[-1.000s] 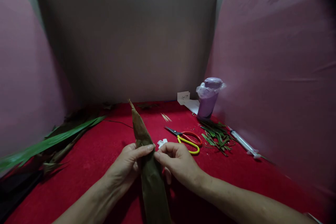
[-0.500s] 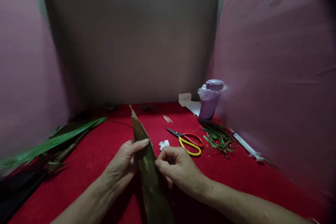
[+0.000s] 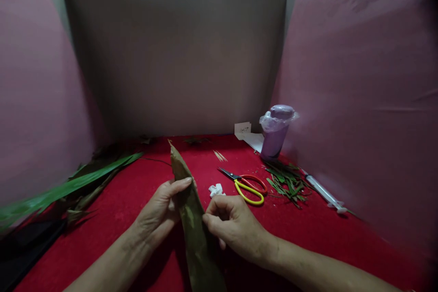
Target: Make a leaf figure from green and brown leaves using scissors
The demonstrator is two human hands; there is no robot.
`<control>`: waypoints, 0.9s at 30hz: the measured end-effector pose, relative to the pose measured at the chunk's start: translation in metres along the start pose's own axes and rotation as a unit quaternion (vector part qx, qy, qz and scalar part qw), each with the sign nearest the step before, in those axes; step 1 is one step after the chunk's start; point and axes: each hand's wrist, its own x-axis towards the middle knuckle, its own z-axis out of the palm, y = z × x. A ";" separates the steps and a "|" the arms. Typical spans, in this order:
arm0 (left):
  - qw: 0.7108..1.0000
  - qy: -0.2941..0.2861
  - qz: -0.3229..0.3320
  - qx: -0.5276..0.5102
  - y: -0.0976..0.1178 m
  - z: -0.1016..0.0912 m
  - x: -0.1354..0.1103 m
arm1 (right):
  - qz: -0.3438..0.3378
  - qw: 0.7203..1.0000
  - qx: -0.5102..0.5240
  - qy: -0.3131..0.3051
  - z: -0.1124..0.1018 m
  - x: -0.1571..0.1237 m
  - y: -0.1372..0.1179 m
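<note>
A long brownish-green leaf [image 3: 191, 210] runs from the bottom edge up to a pointed tip near the middle of the red cloth. My left hand [image 3: 160, 212] holds its left edge, thumb pressed on top and fingers behind. My right hand [image 3: 232, 223] pinches the leaf's right edge lower down, fingers curled closed. Both hands hold the leaf just above the red cloth.
Scissors [image 3: 248, 185] with red and yellow handles lie right of the hands, beside a small white scrap [image 3: 215, 190]. Green leaf trimmings [image 3: 287, 182], a syringe [image 3: 323, 194], a purple cup [image 3: 275, 132] and white cards [image 3: 244, 128] sit at right. Long green leaves [image 3: 68, 187] pile up at left. Toothpicks [image 3: 219, 155] lie further back.
My right hand has slid down the leaf's right edge toward me. The left hand keeps its grip, and the leaf has spread a little wider between the hands.
</note>
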 end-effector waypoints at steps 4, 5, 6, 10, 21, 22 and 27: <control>1.000 -0.014 0.005 0.002 -0.001 -0.001 -0.001 | 0.002 1.000 -0.007 -0.004 0.000 0.000 0.001; 1.000 -0.016 0.007 0.001 -0.001 -0.001 -0.001 | 0.001 1.000 -0.009 -0.005 0.000 0.000 0.001; 1.000 -0.017 0.008 -0.001 0.000 -0.001 -0.002 | -0.001 1.000 -0.010 -0.006 0.000 0.000 0.002; 1.000 -0.010 0.012 -0.008 0.002 0.001 -0.003 | -0.005 1.000 -0.018 -0.006 0.000 0.000 0.001; 0.999 0.019 0.024 -0.045 0.007 -0.001 0.001 | -0.003 1.000 -0.024 -0.014 0.001 -0.003 0.001; 0.998 0.018 0.024 -0.049 0.009 -0.001 0.001 | -0.002 1.000 -0.022 -0.017 0.002 -0.003 0.001; 0.997 0.018 0.040 -0.065 0.018 -0.004 0.003 | 0.008 0.999 -0.015 -0.031 0.004 -0.003 0.001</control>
